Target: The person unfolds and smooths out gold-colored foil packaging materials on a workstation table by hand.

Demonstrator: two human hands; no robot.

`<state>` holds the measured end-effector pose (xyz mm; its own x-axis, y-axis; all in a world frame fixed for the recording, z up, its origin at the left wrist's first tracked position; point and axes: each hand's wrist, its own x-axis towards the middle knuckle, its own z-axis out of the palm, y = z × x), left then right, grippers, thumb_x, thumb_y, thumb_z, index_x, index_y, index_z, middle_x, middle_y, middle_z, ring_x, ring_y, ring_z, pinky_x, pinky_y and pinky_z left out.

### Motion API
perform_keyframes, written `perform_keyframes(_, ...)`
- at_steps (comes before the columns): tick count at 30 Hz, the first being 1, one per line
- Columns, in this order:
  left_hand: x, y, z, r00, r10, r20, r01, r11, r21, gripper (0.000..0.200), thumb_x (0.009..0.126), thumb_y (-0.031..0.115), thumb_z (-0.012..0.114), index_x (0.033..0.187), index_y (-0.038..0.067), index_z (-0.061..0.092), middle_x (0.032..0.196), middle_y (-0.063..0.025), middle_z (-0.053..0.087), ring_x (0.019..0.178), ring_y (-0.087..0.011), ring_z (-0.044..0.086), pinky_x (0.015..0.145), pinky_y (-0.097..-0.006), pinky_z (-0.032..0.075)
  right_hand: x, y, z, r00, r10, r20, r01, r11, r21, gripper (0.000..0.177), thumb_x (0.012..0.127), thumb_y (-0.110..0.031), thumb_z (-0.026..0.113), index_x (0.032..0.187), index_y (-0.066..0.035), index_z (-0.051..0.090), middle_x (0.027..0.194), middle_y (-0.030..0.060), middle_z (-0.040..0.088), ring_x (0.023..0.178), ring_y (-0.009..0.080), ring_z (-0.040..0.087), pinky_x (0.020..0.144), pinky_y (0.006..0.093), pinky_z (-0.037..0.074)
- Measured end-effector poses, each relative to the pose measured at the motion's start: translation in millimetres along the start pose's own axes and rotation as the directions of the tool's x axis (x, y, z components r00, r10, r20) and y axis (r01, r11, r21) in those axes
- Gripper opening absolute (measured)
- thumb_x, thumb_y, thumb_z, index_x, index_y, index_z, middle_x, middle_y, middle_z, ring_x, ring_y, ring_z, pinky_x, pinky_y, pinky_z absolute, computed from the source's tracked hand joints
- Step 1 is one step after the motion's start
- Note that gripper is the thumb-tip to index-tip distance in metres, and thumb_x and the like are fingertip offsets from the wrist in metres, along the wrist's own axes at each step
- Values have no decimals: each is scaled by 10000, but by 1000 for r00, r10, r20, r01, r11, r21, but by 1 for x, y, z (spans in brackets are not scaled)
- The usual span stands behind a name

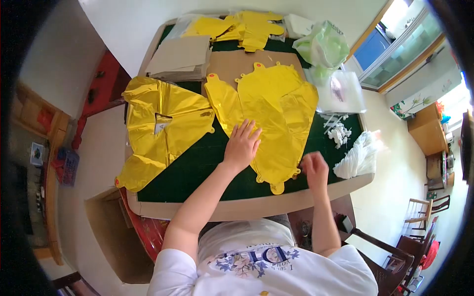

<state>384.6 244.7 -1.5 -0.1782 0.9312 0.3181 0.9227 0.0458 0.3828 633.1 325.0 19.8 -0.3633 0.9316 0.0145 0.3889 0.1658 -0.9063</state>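
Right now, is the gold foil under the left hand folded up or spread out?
Largely spread out: the gold foil lies broad over cardboard and green surface, tabs showing. Hidden folds: cannot tell.

Middle foil (276,116): coloured yellow-gold, upper tabs (257,65) dotted red | 9 o'clock foil (185,129): coloured yellow-gold | counter (192,172): surfaced dark green, edged tan | 1 o'clock bag (323,47): tinted pale green | 6 o'clock shirt (266,269): white, printed with blue flowers and lettering

On the bench (197,187), the main foil piece (276,118) lies centrally, overlapping a cardboard sheet (224,64). Left: second foil piece (143,108); behind it, cardboard stack (175,56). Right: string bundle (356,157).
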Motion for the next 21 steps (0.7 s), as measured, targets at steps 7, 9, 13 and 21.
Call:
perform_keyframes(7, 2, -2, 3, 998, 34, -47, -33, 999, 22, 352, 923, 210, 526, 1246, 72, 536, 1361, -162, 454, 1311, -329, 372, 1087, -490, 281, 83, 8, 9, 774, -596, 214, 619, 642, -452, 180, 863, -46, 552, 1037, -30, 594, 1159, 153, 593, 1091, 342, 540, 932, 418, 438)
perform_keyframes(9, 4, 2, 2, 998, 17, -58, -14, 999, 42, 366, 932, 235, 517, 1258, 71, 531, 1380, -163, 437, 1331, -307, 353, 1107, -469, 259, 83, 11, 12, 767, -611, 196, 622, 632, -462, 203, 857, -48, 551, 1056, -29, 589, 1171, 149, 590, 1101, 339, 536, 951, 422, 427)
perform_keyframes(13, 19, 24, 3, 992, 88, -93, -90, 996, -16, 364, 913, 232, 547, 1235, 63, 531, 1348, -179, 460, 1309, -330, 375, 1075, -499, 288, 80, 8, 13, 768, -614, 184, 615, 624, -482, 221, 844, -40, 553, 1063, -22, 583, 1175, 144, 587, 1111, 336, 532, 963, 422, 421)
perform_keyframes(21, 13, 54, 4, 981, 184, -61, -184, 983, 1, 399, 850, 287, 619, 1169, 54, 564, 1275, -186, 497, 1245, -337, 428, 1073, -502, 292, 80, 7, 12, 772, -610, 181, 611, 632, -477, 247, 823, -29, 558, 1069, -25, 580, 1167, 144, 584, 1116, 327, 530, 976, 420, 414)
